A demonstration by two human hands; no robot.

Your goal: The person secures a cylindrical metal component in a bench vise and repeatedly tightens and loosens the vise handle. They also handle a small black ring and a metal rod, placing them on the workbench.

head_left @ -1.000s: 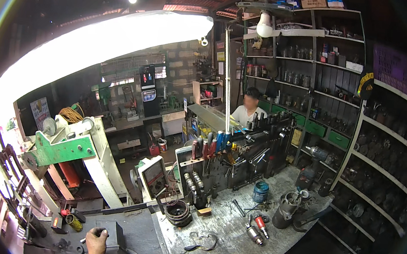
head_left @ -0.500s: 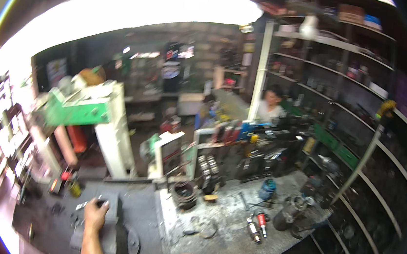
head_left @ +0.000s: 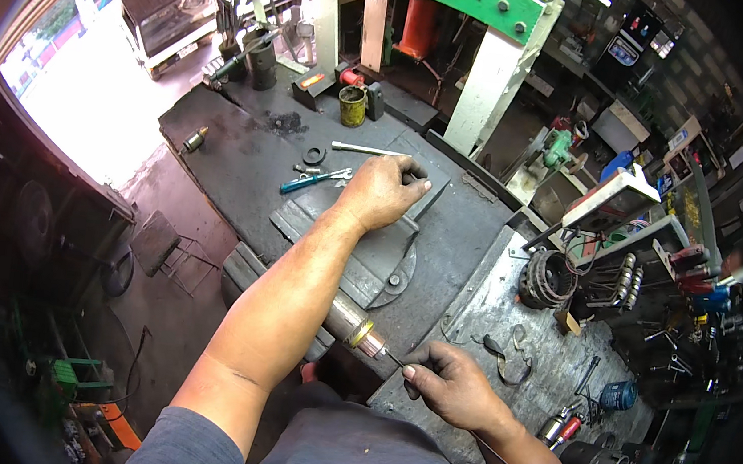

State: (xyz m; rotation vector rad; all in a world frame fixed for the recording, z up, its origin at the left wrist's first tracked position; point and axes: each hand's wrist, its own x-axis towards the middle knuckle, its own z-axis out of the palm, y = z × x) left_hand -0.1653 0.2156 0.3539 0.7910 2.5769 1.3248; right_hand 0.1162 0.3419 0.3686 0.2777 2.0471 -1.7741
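A grey bench vise lies under my left forearm. At its near end rests a metal cylinder, apparently an armature, with a brass-coloured ring and copper end. My right hand pinches the tip of the thin dark shaft sticking out of that copper end. Over the far end of the vise, my left hand has its fingers curled downward; what lies inside them is hidden. A silver bar runs up to those fingers. Beside the vise are a blue-handled tool and a black ring.
A yellow can stands at the bench's far side. On the right-hand metal bench are a round wound part, a flat strap, a blue container and a red tool. A green-and-white press frame rises behind.
The view has swung left and downward. My right hand, earlier low over the right-hand bench, now grips the shaft tip. My left hand stays above the vise, fingers still curled.
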